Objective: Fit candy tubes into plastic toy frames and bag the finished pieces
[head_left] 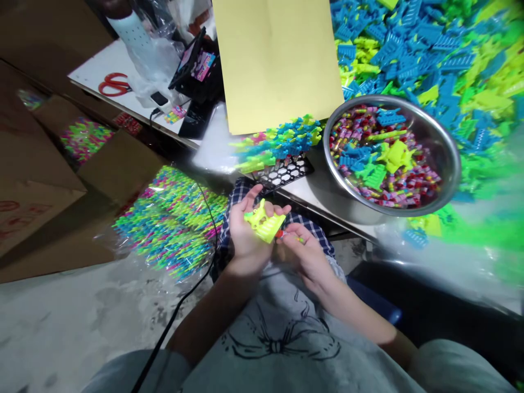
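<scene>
Above my lap, my left hand is closed around a bright yellow plastic toy piece with a ribbed flat part. My right hand pinches a small candy-filled tube with a red end, which meets the lower right edge of the yellow piece; whether it is inserted cannot be seen. Just beyond my hands, a black rack with round holes holds a cluster of blue, yellow and green toy pieces on tubes. To the right stands a steel bowl of wrapped candy tubes with several loose toy pieces on top.
Blue, yellow and green pieces are heaped at the right. A yellow board lies behind the rack. Red-handled scissors and a phone on a stand are at left. A bag of colourful pieces, cartons and a black cable lie lower.
</scene>
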{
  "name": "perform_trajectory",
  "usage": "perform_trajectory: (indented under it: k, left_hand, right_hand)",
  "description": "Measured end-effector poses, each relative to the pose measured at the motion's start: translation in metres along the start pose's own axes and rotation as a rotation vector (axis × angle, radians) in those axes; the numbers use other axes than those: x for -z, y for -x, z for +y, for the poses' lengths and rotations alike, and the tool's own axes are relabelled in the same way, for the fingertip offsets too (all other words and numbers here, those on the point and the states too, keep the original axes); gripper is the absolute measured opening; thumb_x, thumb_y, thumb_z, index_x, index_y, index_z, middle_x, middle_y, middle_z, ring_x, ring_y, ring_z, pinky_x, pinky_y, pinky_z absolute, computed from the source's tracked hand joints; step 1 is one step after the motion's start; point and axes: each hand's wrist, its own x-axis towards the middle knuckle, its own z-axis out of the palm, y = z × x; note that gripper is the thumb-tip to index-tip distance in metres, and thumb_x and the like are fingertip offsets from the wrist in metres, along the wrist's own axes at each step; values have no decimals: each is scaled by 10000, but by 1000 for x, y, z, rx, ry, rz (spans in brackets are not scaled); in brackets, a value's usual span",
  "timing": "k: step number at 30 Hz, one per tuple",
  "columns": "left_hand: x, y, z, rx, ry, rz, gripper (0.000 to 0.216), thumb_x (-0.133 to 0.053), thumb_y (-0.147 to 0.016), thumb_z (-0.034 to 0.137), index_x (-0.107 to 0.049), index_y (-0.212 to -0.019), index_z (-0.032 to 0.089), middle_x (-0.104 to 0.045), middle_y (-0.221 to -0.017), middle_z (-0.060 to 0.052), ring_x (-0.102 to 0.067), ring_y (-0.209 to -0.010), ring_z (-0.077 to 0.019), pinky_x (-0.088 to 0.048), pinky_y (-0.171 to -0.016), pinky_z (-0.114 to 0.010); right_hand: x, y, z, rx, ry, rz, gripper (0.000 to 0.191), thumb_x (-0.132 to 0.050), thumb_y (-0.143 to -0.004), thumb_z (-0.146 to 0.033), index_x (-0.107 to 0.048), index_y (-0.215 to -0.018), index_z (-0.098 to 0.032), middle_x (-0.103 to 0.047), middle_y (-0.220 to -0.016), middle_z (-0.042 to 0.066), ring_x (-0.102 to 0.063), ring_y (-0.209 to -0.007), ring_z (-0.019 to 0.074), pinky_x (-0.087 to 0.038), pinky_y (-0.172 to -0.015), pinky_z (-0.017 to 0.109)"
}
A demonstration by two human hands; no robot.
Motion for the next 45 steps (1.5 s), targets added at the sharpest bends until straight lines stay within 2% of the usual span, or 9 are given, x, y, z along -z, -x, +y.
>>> perform_trajectory:
  k: [6,10,15,18,21,28,33,40,45]
  left_hand:
    - [0,-1,0,70,5,3,283,-310,-807,305,-553,-899,192,-439,-459,42,-513,-487,-123,-483,-577,-297]
    - [1,-3,0,116,-4,-30,277,-312,-809,303,-549,-889,182,-427,-451,43,-500,-472,-121,-467,-535,-277]
    - [4,-6,-2,169,-25,-41,243,-337,-806,293,-537,-879,177,-412,-436,51,-488,-452,-123,-463,-522,-282]
    - [4,-9,-2,236,-42,-36,218,-350,-801,286,-529,-861,177,-389,-429,58,-479,-437,-121,-448,-496,-268]
    - [5,-11,-2,266,-76,-60,204,-365,-804,283,-527,-874,181,-383,-440,60,-485,-435,-121,-431,-475,-253]
    - [1,-15,-6,237,-3,-59,120,-400,-816,238,-508,-853,199,-364,-429,74,-467,-421,-96,-412,-453,-212]
    - [1,-19,-9,283,143,-50,108,-387,-818,183,-494,-827,178,-354,-434,81,-467,-426,-71,-428,-475,-194]
    - [-4,-9,-3,102,-10,-89,109,-394,-846,251,-488,-877,205,-371,-466,70,-506,-466,-94,-456,-507,-226]
    - [-13,2,4,87,-58,-111,130,-383,-859,259,-500,-885,207,-362,-480,65,-511,-469,-101,-471,-515,-238]
  right_hand:
    - [0,-3,0,-115,-111,-111,275,-745,-613,-316,-597,-797,-175,-621,-650,-19,-447,-453,50,-353,-432,167]
    - [5,-3,-1,-95,22,-171,248,-708,-652,-320,-638,-831,-164,-626,-681,-10,-450,-487,49,-357,-469,173]
    - [12,-1,-7,164,509,-109,172,-614,-738,-281,-644,-877,-185,-639,-717,0,-554,-623,116,-434,-591,235]
    - [14,0,-8,387,802,-116,165,-537,-803,-276,-637,-908,-199,-638,-800,20,-564,-686,141,-445,-629,262]
    - [14,1,-6,611,972,-113,174,-489,-840,-254,-628,-936,-213,-639,-827,32,-572,-775,169,-450,-690,288]
    - [7,1,-4,912,1136,-63,188,-452,-859,-159,-590,-979,-201,-635,-826,43,-540,-706,166,-432,-672,306]
    - [4,-1,-6,983,1152,-37,205,-449,-855,-138,-589,-993,-198,-635,-843,46,-543,-718,168,-428,-670,310]
    - [5,-2,-13,1063,1205,-101,235,-478,-838,-152,-592,-1037,-200,-636,-799,50,-528,-660,169,-435,-636,325]
    - [2,2,-18,1153,1165,-132,257,-520,-809,-140,-603,-1043,-208,-618,-692,25,-518,-609,156,-452,-610,320]
